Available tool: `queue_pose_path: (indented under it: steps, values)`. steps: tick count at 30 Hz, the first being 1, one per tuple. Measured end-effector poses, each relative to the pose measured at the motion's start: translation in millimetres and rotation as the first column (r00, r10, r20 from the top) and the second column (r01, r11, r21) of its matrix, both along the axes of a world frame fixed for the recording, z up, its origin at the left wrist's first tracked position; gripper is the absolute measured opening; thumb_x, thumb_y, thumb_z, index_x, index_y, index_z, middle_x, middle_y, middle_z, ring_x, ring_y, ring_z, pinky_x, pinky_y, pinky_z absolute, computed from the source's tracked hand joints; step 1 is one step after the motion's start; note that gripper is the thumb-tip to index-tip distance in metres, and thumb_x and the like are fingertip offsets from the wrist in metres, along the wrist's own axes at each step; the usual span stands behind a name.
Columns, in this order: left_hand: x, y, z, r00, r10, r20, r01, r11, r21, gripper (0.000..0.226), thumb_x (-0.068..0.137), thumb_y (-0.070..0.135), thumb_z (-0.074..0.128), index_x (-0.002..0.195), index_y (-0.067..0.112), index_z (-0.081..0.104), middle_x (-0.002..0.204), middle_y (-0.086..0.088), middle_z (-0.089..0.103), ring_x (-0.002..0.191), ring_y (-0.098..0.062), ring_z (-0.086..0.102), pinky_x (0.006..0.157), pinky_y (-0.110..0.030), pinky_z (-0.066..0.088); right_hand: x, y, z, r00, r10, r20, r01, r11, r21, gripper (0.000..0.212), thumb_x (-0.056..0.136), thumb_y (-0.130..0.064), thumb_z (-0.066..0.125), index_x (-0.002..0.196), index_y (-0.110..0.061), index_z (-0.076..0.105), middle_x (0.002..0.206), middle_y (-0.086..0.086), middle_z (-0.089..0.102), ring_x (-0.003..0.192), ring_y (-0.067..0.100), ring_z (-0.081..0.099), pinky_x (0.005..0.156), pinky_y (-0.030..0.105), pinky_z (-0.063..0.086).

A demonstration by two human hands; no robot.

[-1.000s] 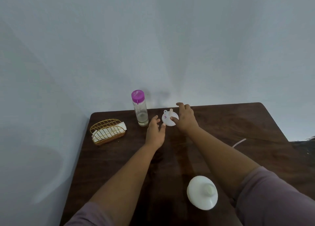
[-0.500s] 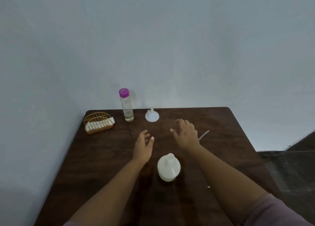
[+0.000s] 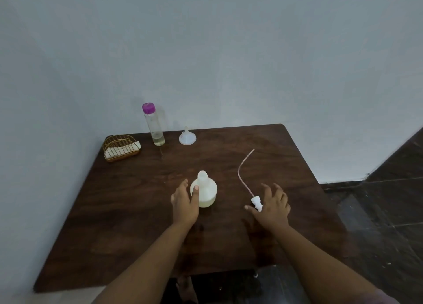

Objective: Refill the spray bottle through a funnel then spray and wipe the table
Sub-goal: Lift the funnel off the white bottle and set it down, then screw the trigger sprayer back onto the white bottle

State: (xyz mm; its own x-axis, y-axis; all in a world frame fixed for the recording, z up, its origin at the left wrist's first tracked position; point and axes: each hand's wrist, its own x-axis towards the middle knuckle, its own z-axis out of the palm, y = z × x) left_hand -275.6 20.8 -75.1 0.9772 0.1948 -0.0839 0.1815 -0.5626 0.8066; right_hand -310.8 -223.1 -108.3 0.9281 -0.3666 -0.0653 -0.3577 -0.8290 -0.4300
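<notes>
Steadying comes first: spray bottle [image 3: 204, 192] stands uncapped mid-table, left hand [image 3: 185, 201] cupped loosely vs its side, thumb on the shoulder, not yet gripped. Right hand [image 3: 272, 205] is spread wide, holding nothing, over the sprayer head w/ dip tube [image 3: 256, 201] lying just beside. Funnel [image 3: 187, 138] sits spout-up at the far edge, near the refill btl [image 3: 153, 125]. Btl should be clamped firmly before funnel is fetched & seated, to avoid tipping.

White spray bottle [image 3: 204, 192], purple-capped bottle [image 3: 153, 124], seemingly gold basket [image 3: 120, 147]
</notes>
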Motion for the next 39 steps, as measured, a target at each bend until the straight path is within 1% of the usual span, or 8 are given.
queue_pose_path:
  steps: [4, 10, 14, 17, 23, 28, 36, 39]
  values:
    - [-16, -1, -4, 0.999, -0.029, -0.015, 0.03, 0.999, 0.032, 0.057, 0.099, 0.041, 0.047, 0.147, 0.012, 0.036, 0.15, -0.007, 0.042, 0.142, -0.028, 0.026, 0.114, -0.039, 0.023, -14, -5, -13, 0.972, 0.127, -0.198, -0.133, 0.991, -0.017, 0.1, 0.068, -0.065, 0.071, 0.148, -0.039, 0.017, 0.158, 0.006, 0.005, 0.145, 0.032, 0.008, 0.112, 0.051, 0.023]
    - [-35, 5, -1, 0.999, -0.032, -0.03, 0.033, 0.999, 0.036, 0.057, 0.1, 0.043, 0.043, 0.149, 0.014, 0.034, 0.152, -0.004, 0.039, 0.144, -0.026, 0.021, 0.114, -0.041, 0.024, 2, -7, -11, 0.909, 0.303, -0.288, -0.357, 0.921, -0.157, 0.101, 0.077, -0.059, 0.067, 0.149, -0.047, -0.003, 0.16, 0.006, -0.013, 0.146, 0.037, 0.0, 0.113, 0.052, 0.022]
    - [-32, 7, 4, 0.999, -0.02, -0.042, 0.022, 0.999, 0.036, 0.058, 0.1, 0.044, 0.043, 0.15, 0.016, 0.032, 0.153, -0.003, 0.038, 0.144, -0.024, 0.02, 0.114, -0.042, 0.025, 14, -4, -11, 0.887, 0.333, -0.321, -0.386, 0.915, -0.117, 0.075, 0.086, -0.047, 0.061, 0.148, -0.037, 0.021, 0.16, 0.006, 0.004, 0.143, 0.035, 0.014, 0.109, 0.051, 0.028]
    - [-27, 3, 10, 0.999, -0.031, -0.022, 0.031, 0.999, 0.029, 0.059, 0.099, 0.044, 0.045, 0.15, 0.017, 0.031, 0.153, -0.003, 0.037, 0.144, -0.025, 0.02, 0.114, -0.041, 0.024, 10, 4, -16, 0.877, 0.39, -0.282, -0.457, 0.859, -0.233, 0.039, 0.093, -0.036, 0.051, 0.13, -0.025, 0.042, 0.152, 0.004, 0.024, 0.132, 0.03, 0.03, 0.101, 0.047, 0.036]
    - [-29, 0, 12, 0.998, -0.058, -0.009, 0.058, 0.998, 0.037, 0.06, 0.098, 0.045, 0.047, 0.15, 0.019, 0.031, 0.153, -0.003, 0.036, 0.144, -0.025, 0.021, 0.114, -0.041, 0.025, 3, 10, -17, 0.843, 0.494, -0.214, -0.538, 0.788, -0.298, 0.028, 0.098, -0.026, 0.042, 0.124, -0.018, 0.049, 0.146, 0.005, 0.033, 0.126, 0.027, 0.039, 0.104, 0.04, 0.033]
    - [-32, 2, 14, 0.998, -0.048, -0.048, 0.049, 0.998, 0.037, 0.061, 0.098, 0.046, 0.047, 0.15, 0.021, 0.03, 0.154, -0.004, 0.035, 0.144, -0.026, 0.021, 0.114, -0.044, 0.027, 7, 26, 0, 0.886, 0.464, 0.012, -0.46, 0.881, -0.111, 0.024, 0.1, -0.022, 0.045, 0.118, -0.01, 0.057, 0.135, 0.003, 0.042, 0.117, 0.019, 0.041, 0.099, 0.031, 0.039]
    - [-28, 3, 22, 0.997, -0.07, -0.046, 0.07, 0.997, 0.014, 0.062, 0.097, 0.047, 0.048, 0.15, 0.021, 0.029, 0.154, -0.004, 0.034, 0.145, -0.028, 0.019, 0.115, -0.047, 0.026, -3, 30, 10, 0.893, 0.445, 0.06, -0.442, 0.895, -0.06, 0.018, 0.097, -0.031, 0.053, 0.103, -0.015, 0.059, 0.131, 0.0, 0.04, 0.11, 0.016, 0.039, 0.09, 0.033, 0.047]
    - [-24, 8, 24, 0.996, -0.054, -0.069, 0.054, 0.999, -0.001, 0.063, 0.097, 0.048, 0.048, 0.151, 0.023, 0.028, 0.156, -0.003, 0.032, 0.147, -0.028, 0.017, 0.115, -0.047, 0.025, -5, 35, 28, 0.892, 0.383, 0.24, -0.419, 0.9, 0.12, 0.01, 0.097, -0.023, 0.054, 0.093, -0.014, 0.057, 0.119, -0.002, 0.039, 0.1, 0.013, 0.048, 0.088, 0.035, 0.051]
